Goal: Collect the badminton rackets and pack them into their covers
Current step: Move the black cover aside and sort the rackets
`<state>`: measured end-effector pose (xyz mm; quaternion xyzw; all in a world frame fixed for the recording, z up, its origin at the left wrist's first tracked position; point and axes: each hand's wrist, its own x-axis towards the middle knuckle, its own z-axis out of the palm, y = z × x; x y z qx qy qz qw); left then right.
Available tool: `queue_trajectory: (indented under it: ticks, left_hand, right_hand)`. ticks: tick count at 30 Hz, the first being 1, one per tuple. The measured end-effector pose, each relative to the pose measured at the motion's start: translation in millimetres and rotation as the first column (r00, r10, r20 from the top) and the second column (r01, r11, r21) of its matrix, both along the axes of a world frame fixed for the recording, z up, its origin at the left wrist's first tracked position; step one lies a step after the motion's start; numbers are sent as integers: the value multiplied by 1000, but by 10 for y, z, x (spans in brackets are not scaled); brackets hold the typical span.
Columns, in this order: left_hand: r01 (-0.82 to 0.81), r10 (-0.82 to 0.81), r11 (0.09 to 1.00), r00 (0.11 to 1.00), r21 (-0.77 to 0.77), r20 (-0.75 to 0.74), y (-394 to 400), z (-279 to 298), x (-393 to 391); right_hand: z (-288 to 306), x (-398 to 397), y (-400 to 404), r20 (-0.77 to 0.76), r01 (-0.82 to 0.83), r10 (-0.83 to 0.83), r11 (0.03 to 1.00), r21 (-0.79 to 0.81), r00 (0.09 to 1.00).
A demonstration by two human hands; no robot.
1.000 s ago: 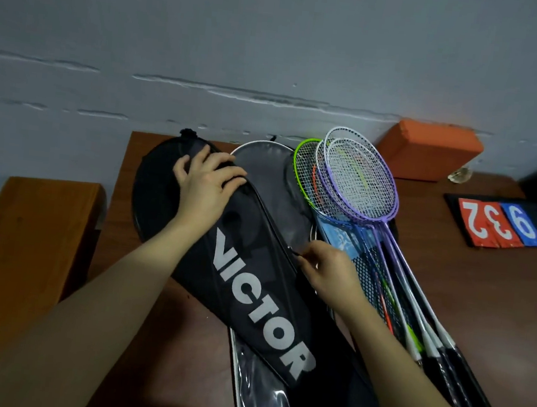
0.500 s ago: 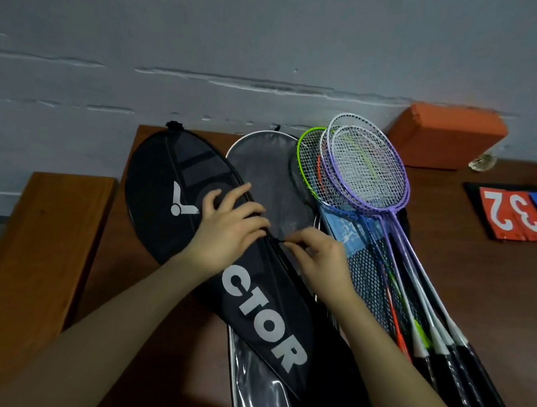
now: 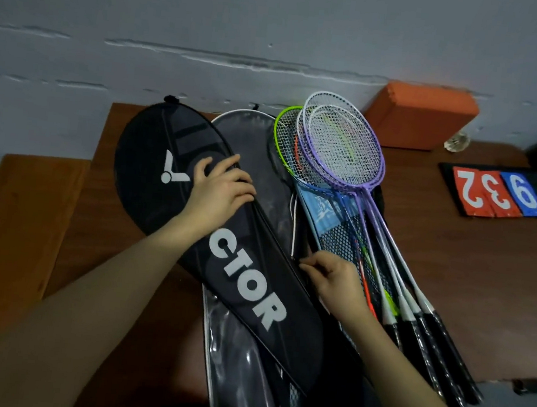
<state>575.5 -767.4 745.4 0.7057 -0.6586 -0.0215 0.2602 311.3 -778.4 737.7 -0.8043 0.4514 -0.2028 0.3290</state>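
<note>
Two hands are working on the black racket cover (image 3: 191, 235) lying slantwise across the brown bench (image 3: 450, 288). Left hand (image 3: 220, 195) is pressing down on the cover's upper half, fingers curled over its right edge, grip clenched on the fabric. Right hand (image 3: 335, 278) is pinching something small at the cover's right edge, likely the zip pull; too small to confirm. Underneath, a second, grey cover (image 3: 259, 156) is lying, with a clear plastic sleeve (image 3: 235, 375) showing near the bench's front edge. Just right of the hands, a bundle of loose rackets (image 3: 342, 151) is resting on a blue mesh cover (image 3: 334, 223), heads overlapping, black handles fanning toward the front edge. Behind the heads, an orange block (image 3: 422, 116) is sitting against the wall. Far right, red and blue number cards (image 3: 493, 194) are lying flat. Left, a lower wooden bench (image 3: 16, 226) is standing.
</note>
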Motion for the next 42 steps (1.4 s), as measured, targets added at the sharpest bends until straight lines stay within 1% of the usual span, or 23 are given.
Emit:
queue_trajectory:
  ticks: [5, 7, 10, 11, 12, 14, 15, 18, 19, 21, 22, 24, 26, 29, 33, 34, 36, 37, 38, 41, 42]
  left_hand:
    - [-45, 38, 993, 997, 110, 71, -6, -5, -188]
    - [26, -36, 984, 998, 174, 55, 106, -8, -357]
    - [193, -207, 957, 978, 218, 40, 458, -52, -669]
    - [198, -211, 956, 977, 216, 40, 571, -79, -756]
    - [173, -181, 963, 983, 205, 23, 651, -113, -806]
    - [118, -108, 978, 992, 175, -64, 724, -158, -818]
    - [114, -101, 982, 991, 152, -93, 735, -171, -795]
    - [139, -131, 986, 987, 94, -93, 755, -206, -748]
    - [138, -127, 985, 986, 107, -109, 753, -212, -744]
    - [118, -84, 979, 977, 166, -198, 721, -230, -749]
    - [106, -56, 975, 968, 195, -243, 690, -233, -751]
    - [67, 2, 971, 958, 227, -288, 613, -254, -748]
    - [14, 63, 967, 955, 255, -289, 536, -273, -758]
    - [-55, 127, 955, 964, 292, -236, 465, -298, -813]
    - [-190, 241, 942, 956, 277, -167, 457, -327, -885]
    - [-213, 255, 938, 958, 275, -129, 457, -319, -899]
    - [-220, 233, 935, 972, 279, -11, 472, -276, -965]
    - [-201, 202, 938, 979, 284, 25, 492, -245, -1023]
    - [-156, 156, 945, 987, 286, 24, 533, -216, -1097]
    - [60, -50, 963, 998, 264, -43, 836, -171, -1449]
    - [92, -81, 963, 995, 255, -52, 960, -166, -1579]
  right_hand:
    - [-4, -78, 93, 88, 31, -40, 995, 99, 995]
    - [8, -66, 102, 94, 27, -37, 994, 108, 995]
    - [46, -54, 126, 131, 4, -17, 995, 96, 991]
    - [67, -49, 131, 145, -11, -3, 995, 96, 989]
    - [89, -45, 133, 152, -33, 18, 995, 94, 988]
    - [114, -45, 144, 139, -93, 83, 993, 71, 987]
    - [118, -47, 154, 131, -123, 116, 991, 49, 985]
    - [90, -52, 212, 99, -163, 163, 987, -9, 982]
    - [69, -58, 228, 84, -164, 165, 986, -18, 983]
    - [17, -93, 252, 39, -162, 162, 987, -21, 986]
    - [-11, -132, 258, 21, -160, 160, 987, -13, 987]
    - [-65, -260, 268, 26, -144, 143, 989, 35, 989]
    - [-97, -424, 294, 37, -116, 113, 990, 77, 993]
    - [-96, -622, 326, 37, -74, 70, 990, 118, 997]
    - [-85, -798, 290, 35, -57, 52, 986, 154, 998]
    - [-83, -837, 284, 44, -62, 55, 985, 162, 997]
    - [-69, -884, 294, 74, -64, 50, 978, 198, 996]
    - [-56, -890, 305, 95, -61, 40, 973, 224, 995]
    - [-41, -890, 317, 115, -61, 33, 967, 248, 993]
    - [28, -859, 355, 173, -112, 64, 953, 280, 983]
    - [58, -855, 360, 196, -128, 72, 948, 290, 978]
